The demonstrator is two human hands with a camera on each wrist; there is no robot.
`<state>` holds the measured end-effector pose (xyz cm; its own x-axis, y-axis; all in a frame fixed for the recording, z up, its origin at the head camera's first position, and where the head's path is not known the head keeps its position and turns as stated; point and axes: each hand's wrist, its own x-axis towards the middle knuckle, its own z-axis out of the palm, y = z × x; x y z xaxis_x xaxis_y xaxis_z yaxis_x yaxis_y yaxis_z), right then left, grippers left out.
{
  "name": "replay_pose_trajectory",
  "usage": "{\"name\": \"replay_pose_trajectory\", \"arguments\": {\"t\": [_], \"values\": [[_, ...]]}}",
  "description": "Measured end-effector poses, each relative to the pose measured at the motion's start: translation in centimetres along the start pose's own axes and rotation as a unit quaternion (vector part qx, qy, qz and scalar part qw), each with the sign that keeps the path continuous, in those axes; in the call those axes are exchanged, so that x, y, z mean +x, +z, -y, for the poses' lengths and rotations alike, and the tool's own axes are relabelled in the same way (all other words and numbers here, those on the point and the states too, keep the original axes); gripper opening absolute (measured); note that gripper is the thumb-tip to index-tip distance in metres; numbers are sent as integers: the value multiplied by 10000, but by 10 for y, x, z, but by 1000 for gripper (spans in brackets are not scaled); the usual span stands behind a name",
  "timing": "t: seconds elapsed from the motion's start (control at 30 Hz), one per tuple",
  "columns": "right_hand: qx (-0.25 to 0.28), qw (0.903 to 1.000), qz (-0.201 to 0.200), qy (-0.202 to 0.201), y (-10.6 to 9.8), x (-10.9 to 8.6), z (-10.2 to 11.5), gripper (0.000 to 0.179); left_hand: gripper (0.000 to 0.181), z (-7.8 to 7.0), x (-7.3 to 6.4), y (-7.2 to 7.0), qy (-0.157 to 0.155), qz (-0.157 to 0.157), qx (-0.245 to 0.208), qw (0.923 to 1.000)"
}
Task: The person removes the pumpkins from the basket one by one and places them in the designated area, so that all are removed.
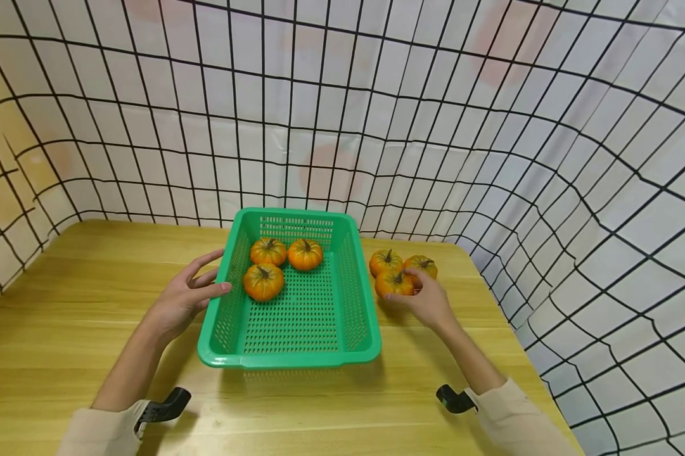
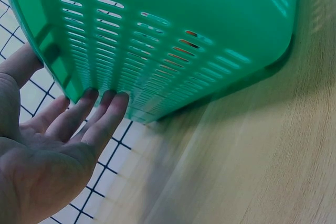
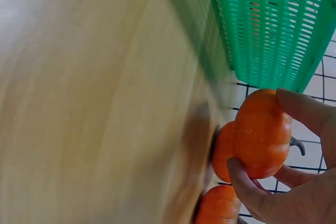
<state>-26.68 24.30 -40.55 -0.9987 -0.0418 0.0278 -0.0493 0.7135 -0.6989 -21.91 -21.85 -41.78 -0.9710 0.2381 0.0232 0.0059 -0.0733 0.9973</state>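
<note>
A green plastic basket (image 1: 291,361) with slotted walls stands on the table, with three small orange pumpkins (image 1: 264,282) grouped toward its back left. My left hand (image 1: 184,296) holds the basket's left side, thumb over the rim and fingers (image 2: 107,121) against the outer wall. To the right of the basket, my right hand (image 1: 428,301) grips a small pumpkin (image 3: 262,135) between thumb and fingers. In the right wrist view, this pumpkin looks raised off the table, its stem toward the palm. Two more pumpkins (image 1: 421,266) lie just behind it.
The wooden table (image 1: 91,304) extends to both sides of the basket and in front of it. A white cloth wall with a black grid (image 1: 319,126) rises behind the table and along its right side. Dark wrist mounts (image 1: 168,405) sit on both forearms.
</note>
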Motion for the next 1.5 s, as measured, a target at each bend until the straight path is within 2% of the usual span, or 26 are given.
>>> {"name": "replay_pose_trajectory", "arguments": {"t": [0.47,0.87,1.5], "values": [[-70,9998,29,178,14,-3,-8,82,80,0,0,0,10,-6,11,10000],[-107,9996,56,267,14,-4,-13,82,80,0,-1,-1,4,1,65,10000],[-285,9990,273,194,12,-4,-15,82,80,0,-1,0,41,43,23,10000]]}}
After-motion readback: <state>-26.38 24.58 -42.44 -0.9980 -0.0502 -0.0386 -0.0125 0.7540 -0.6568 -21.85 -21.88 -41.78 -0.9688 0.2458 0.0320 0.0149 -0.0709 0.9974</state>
